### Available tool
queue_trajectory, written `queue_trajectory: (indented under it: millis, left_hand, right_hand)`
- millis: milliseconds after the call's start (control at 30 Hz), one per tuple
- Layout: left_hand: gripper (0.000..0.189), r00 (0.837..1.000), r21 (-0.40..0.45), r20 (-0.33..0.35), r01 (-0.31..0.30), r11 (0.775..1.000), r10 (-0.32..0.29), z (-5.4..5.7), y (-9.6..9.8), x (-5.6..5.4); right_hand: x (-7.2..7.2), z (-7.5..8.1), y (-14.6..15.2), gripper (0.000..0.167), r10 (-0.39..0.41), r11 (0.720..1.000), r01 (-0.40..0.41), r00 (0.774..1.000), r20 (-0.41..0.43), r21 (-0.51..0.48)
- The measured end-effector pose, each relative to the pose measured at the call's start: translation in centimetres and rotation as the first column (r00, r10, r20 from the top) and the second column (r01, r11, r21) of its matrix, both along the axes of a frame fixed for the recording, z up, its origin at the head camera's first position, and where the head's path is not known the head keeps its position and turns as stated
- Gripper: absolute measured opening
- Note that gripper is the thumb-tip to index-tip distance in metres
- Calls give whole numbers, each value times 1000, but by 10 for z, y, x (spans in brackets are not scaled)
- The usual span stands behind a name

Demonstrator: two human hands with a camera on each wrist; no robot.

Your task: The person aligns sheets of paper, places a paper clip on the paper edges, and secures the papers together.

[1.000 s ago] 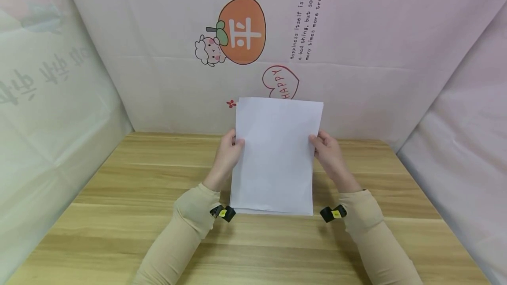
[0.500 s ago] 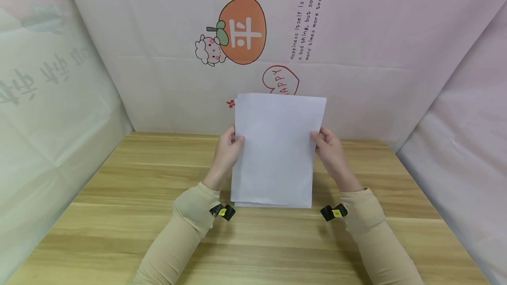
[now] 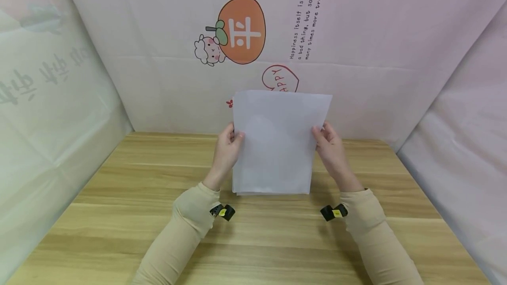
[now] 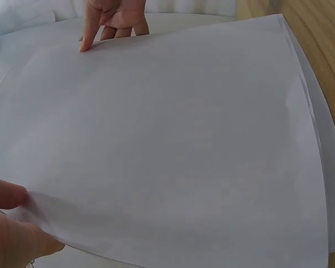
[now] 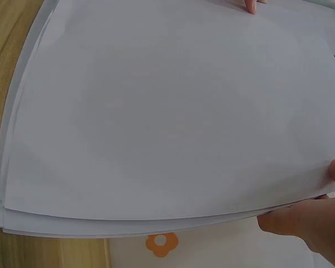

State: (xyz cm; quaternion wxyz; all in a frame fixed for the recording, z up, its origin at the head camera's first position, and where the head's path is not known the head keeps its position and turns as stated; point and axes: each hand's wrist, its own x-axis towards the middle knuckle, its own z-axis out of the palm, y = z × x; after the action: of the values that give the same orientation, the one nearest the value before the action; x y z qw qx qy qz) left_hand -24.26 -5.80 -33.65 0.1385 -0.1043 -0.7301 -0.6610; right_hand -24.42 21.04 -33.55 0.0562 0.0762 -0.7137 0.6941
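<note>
Several sheets of white paper (image 3: 275,148) stand tilted up between my two hands, their edges slightly out of line. At the left long edge my left hand (image 3: 227,153) pinches them, thumb on the front face and fingers behind. My right hand (image 3: 332,155) pinches the opposite edge in the same way. In the left wrist view the stacked sheets (image 4: 178,139) bow a little, and a second layer shows along one edge. Offset lower edges of the sheets (image 5: 156,128) also appear in the right wrist view. The fingers behind the paper are mostly hidden.
A wood-grain table (image 3: 261,245) lies under the hands. Behind it rises a white cloth backdrop (image 3: 158,91) with printed fruit and lettering. More pale cloth hangs at the left side (image 3: 59,113) and right side (image 3: 463,144).
Both hands have risen slightly. The paper's top edge has moved up and looks wider, its bottom edge has moved up off its earlier place, and the sheets tilt differently. Both hands keep their grip.
</note>
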Motion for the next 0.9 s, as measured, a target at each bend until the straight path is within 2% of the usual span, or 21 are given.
queue_trajectory:
  millis: [100, 200, 333, 467, 700, 900]
  left_hand:
    - [30, 999, -3, -33, 4, 1000, -4, -1, 0, -1]
    - [31, 998, -7, -57, 8, 1000, -9, -1, 0, -1]
    - [29, 997, -8, -80, 22, 1000, -23, -1, -1, -1]
    - [29, 994, -4, -106, 39, 999, -39, -2, -2, -3]
    - [21, 987, -4, -156, 25, 1000, -25, -3, 0, -4]
    - [17, 981, 4, -192, 30, 1000, -29, -7, 0, -5]
  right_hand:
    - [0, 0, 0, 57, 12, 1000, -12, 1000, -9, -13]
    - [0, -1, 0, 51, 8, 1000, -9, 999, -44, -27]
    - [0, -2, 0, 43, 19, 998, -28, 991, -130, -65]
    - [-1, -2, 0, 44, 42, 994, -61, 981, -190, -94]
    - [0, -3, -1, 41, 21, 996, -39, 974, -227, -75]
    - [0, -5, -1, 43, 34, 996, -53, 967, -254, -70]
